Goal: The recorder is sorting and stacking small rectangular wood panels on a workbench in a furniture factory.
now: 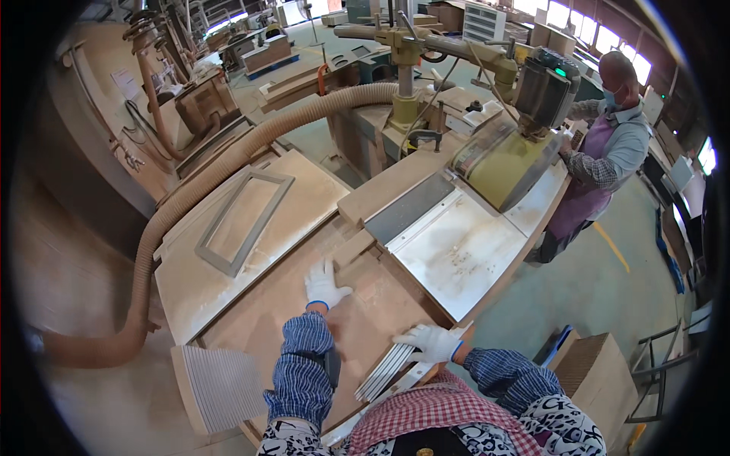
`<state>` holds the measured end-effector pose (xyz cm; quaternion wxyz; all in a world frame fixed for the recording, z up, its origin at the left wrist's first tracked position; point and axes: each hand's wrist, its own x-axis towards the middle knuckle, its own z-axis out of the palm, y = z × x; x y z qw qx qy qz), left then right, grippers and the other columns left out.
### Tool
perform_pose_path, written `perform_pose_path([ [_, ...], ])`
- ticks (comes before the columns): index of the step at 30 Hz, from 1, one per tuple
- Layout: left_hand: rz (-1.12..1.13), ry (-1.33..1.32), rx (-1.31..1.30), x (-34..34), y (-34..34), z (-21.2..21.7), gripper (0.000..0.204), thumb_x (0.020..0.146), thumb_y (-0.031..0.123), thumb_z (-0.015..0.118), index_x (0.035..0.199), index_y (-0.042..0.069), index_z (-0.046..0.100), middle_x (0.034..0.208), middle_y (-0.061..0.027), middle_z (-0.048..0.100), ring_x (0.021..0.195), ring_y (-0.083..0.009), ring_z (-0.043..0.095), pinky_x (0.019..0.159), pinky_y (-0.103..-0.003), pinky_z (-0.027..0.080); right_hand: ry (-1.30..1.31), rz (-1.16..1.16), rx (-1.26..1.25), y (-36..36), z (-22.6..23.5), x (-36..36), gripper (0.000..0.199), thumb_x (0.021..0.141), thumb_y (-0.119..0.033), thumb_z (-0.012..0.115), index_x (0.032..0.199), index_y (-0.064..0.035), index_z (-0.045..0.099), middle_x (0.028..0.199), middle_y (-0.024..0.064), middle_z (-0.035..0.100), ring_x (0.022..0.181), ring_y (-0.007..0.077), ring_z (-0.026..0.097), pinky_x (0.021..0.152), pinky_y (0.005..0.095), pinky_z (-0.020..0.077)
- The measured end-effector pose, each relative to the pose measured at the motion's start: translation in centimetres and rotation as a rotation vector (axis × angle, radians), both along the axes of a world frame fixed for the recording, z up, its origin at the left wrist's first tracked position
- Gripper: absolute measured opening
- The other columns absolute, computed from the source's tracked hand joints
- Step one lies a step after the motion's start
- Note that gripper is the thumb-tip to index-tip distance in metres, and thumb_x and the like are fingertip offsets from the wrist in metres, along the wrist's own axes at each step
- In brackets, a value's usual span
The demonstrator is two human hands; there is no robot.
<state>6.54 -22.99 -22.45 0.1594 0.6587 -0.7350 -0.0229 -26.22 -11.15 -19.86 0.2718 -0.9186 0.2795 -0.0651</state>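
Left gloved hand (325,284) lies flat, fingers spread, pinning the brown wooden panel (357,319); right gloved hand (433,342) grips pale grooved wooden strips (384,371), likely steadying them.

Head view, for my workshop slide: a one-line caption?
Gloved left hand flat on board, right hand on ribbed strips.

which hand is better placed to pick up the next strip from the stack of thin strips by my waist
Probably the right hand: it already rests on the stack of thin strips. The left hand lies flat on the brown board, farther from the stack.
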Motion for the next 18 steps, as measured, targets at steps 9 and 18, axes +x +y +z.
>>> perform_pose_path([
  [9,-0.041,-0.008,0.136,0.6,6.1,-0.8,0.071,0.075,0.051,0.071,0.138,0.020,0.054,0.133,-0.0201,0.051,0.123,-0.0372,0.047,0.100,-0.052,0.037,-0.034,-0.020,-0.049,-0.6,0.2,0.3,0.059,0.084,-0.038,0.068,0.137,-0.0154,0.053,0.110,0.0142,0.064,0.101,0.0330,0.060,0.090,0.0421,0.0488],
  [18,0.057,-0.045,0.027,0.1,19.0,0.4,0.064,0.077,0.047,0.071,0.132,0.018,0.058,0.135,-0.0206,0.050,0.122,-0.0389,0.046,0.102,-0.053,0.035,0.044,-0.072,-0.014,-0.7,1.3,0.4,0.059,0.085,-0.036,0.070,0.137,-0.0162,0.053,0.119,0.0157,0.062,0.107,0.0348,0.058,0.094,0.0425,0.0477],
])
